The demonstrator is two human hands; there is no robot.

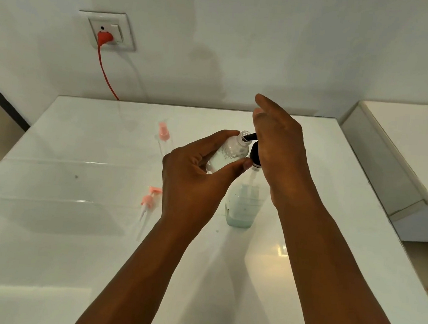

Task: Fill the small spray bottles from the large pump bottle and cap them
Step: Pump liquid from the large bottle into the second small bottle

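My left hand [193, 178] grips a small clear bottle [228, 154], tilted with its open neck against the black nozzle [249, 137] of the large pump bottle [242, 206]. White frothy liquid shows inside the small bottle. The large bottle stands upright on the white table [70, 226] and holds pale blue-green liquid. My right hand [277, 144] rests on top of its black pump head, palm down and fingers extended. Two pink spray caps with dip tubes lie to the left, one far [163, 130] and one near [149, 200].
A wall socket [108, 31] with a red plug and red cord sits at the upper left, the cord dropping behind the table's back edge. A white box-like unit [405, 143] stands to the right of the table. Floor shows at far left.
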